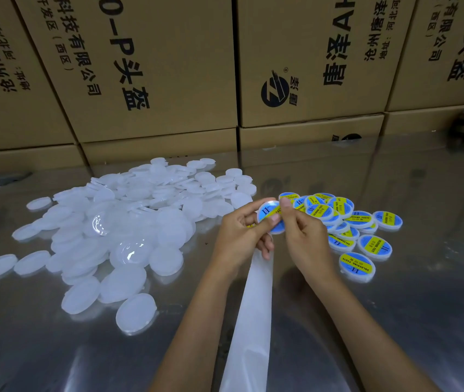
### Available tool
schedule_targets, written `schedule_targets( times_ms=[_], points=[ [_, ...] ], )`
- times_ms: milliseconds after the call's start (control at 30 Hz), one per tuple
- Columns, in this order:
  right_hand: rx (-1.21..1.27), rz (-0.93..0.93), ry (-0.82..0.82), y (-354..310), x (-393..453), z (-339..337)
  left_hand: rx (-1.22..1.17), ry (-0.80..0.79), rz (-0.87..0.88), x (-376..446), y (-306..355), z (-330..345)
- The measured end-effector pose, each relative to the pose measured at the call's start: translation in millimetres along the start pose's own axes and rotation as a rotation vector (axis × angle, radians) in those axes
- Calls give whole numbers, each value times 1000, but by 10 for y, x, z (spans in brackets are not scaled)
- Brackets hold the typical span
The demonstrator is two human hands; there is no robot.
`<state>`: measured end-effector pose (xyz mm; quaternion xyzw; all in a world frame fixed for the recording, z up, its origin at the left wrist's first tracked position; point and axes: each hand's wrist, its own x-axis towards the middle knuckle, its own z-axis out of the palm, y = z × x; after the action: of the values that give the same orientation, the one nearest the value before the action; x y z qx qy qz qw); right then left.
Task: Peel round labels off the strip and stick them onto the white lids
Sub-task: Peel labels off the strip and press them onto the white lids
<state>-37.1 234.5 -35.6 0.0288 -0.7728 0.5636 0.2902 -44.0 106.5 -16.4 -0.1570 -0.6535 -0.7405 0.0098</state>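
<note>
Nearest, the strip (249, 321) trailed down from the left hand (239, 236). Both hands, the right hand (304, 236) too, pinched a label (270, 219) beside the lids (117, 222); probably peeling, with sticking it squarely next.

"SOLDERING PASTE" on labelled lid (356, 266)

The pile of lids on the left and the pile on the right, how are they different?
The left pile is plain white lids with no labels; the right pile lids each carry a blue and yellow round label. The left pile is much bigger and spreads wider; the right pile is small and tight. Both lie on the shiny metal table, and the lids look the same round shape.
</note>
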Motion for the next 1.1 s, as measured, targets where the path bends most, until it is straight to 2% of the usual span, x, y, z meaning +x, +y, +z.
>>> schedule_targets(
  times_ms=[100,300,433,633,833,900,1000,1100],
  points=[
    [-39,11,-56,-8,-20,-1,-3,19,-2,-10,1,-1],
    [-125,-21,-209,-34,-73,36,108,154,-47,-27,24,13],
    [-168,-13,-161,-11,-67,58,141,193,-9,-27,20,59],
    [-175,63,43,69,5,18,143,-10,-11,-47,6,139],
    [76,116,46,49,10,19,135,-117,-44,-61,26,76],
    [134,130,-14,37,2,26,141,-78,-37,-60,32,42],
    [171,214,-137,-1,2,53,155,65,-36,-45,19,14],
    [100,170,-214,-23,-18,74,180,171,-61,-18,-13,6]
  ],
)
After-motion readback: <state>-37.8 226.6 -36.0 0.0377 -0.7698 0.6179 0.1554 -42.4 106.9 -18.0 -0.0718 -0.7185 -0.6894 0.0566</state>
